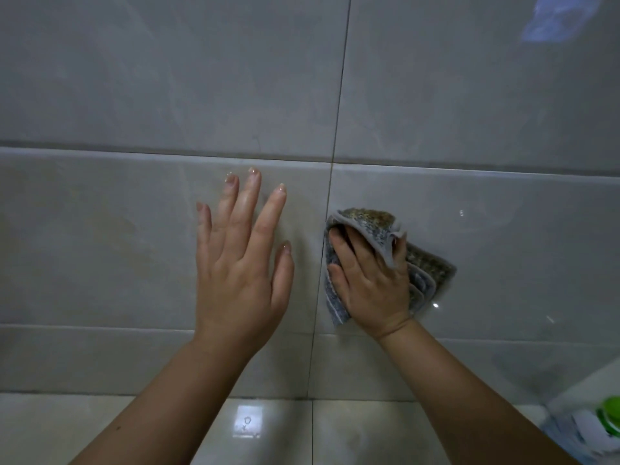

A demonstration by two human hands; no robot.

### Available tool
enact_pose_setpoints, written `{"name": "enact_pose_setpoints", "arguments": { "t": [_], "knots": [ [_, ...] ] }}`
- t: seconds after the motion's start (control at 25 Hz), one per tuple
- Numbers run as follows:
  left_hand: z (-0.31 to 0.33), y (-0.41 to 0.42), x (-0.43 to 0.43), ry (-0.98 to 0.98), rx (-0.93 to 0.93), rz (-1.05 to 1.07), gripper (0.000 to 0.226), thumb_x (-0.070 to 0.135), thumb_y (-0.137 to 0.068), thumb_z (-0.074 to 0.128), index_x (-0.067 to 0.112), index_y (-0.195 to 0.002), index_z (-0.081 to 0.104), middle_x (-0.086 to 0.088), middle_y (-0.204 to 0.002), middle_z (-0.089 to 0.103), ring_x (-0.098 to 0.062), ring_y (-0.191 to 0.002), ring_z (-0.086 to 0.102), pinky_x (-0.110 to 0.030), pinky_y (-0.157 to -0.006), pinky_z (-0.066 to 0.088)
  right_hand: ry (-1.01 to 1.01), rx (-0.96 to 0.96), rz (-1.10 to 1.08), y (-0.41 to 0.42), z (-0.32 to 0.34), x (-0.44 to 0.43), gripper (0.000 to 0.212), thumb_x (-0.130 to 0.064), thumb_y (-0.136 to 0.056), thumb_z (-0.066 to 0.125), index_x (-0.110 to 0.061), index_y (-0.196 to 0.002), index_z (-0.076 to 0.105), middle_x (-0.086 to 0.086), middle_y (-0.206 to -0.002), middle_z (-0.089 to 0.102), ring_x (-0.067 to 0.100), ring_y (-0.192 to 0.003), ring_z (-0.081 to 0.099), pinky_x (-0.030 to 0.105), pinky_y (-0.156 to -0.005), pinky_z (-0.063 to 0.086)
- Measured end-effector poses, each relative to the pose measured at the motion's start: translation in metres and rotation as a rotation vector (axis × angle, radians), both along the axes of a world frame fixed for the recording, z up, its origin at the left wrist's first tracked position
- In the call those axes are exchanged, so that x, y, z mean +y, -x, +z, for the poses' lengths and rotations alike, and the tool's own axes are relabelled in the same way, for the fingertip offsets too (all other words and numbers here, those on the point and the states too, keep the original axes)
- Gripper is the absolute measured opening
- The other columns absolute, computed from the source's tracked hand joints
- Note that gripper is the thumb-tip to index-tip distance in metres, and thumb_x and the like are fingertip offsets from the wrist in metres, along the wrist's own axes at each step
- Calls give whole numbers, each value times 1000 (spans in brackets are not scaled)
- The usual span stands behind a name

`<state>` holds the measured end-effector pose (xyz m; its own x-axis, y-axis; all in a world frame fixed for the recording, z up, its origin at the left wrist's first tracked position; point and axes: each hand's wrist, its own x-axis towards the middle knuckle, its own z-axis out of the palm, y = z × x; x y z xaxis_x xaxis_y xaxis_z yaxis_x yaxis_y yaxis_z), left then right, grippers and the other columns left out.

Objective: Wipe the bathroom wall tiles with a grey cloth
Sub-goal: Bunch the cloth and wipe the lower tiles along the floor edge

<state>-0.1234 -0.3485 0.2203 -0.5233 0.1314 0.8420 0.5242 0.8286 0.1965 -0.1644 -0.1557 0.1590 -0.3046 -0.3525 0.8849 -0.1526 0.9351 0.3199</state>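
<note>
Tiles point(469, 95) – big, glossy, pale grey w/ faint veining – filled nearly the whole view; 4 were at least partly seen above the ledge band, all cut off by the frame edges. One vertical grout line point(339, 105) ran down the middle, crossing 2 horizontal ridges. Grey cloth point(427, 266) sat bunched against the wall just right of that line, approx. mid-frame; much of it was hidden under the right hand point(370, 280), so its full shape couldn't be made out. That hand was closed over it, fingers curled into the folds, pressing it to the tile. Left hand point(240, 260) lay flat & open on the tile left of the grout line, 5 fingers spread, holding nothing – near the cloth but apart from it. Both forearms were bare, cut off at the bottom edge. Bottom right corner: a blurred green-capped item point(609, 414), mostly out of frame, not identifiable. Top right: a bluish smear point(560, 18), prob. a reflection, too soft to read.
</note>
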Motion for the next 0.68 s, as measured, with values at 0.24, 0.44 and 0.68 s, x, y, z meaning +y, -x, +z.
{"name": "enact_pose_setpoints", "arguments": {
  "t": [0.24, 0.44, 0.68],
  "knots": [
    [4, -4, 8, 70, 38, -114, 33, 15, -90, 57, 18, -121, 67, -10, -147, 48, -30, -142, 34, -54, -116, 23, 110, 17, 54, -2, 3, -6, 42, -30, -100, 44, -18, -140, 40, 2, -142, 37, 15, -137, 25, 51, -118, 7],
    [3, -2, 25, 193, -19, -185, 34, 18, -89, 50, 21, -117, 69, -4, -147, 49, -30, -132, 45, -46, -105, 34, 169, -25, 175, -3, 1, -4, 39, -23, -97, 51, -16, -135, 45, 2, -139, 41, 23, -133, 37, 53, -119, 8],
    [4, -2, 33, 154, -84, -163, 43, 21, -91, 45, 15, -133, 58, 0, -143, 51, -24, -116, 46, -35, -93, 32, 188, -185, 366, -13, 8, 10, 50, -14, -88, 51, -15, -138, 43, 9, -145, 42, 31, -135, 39, 55, -119, 9]
  ]
}}
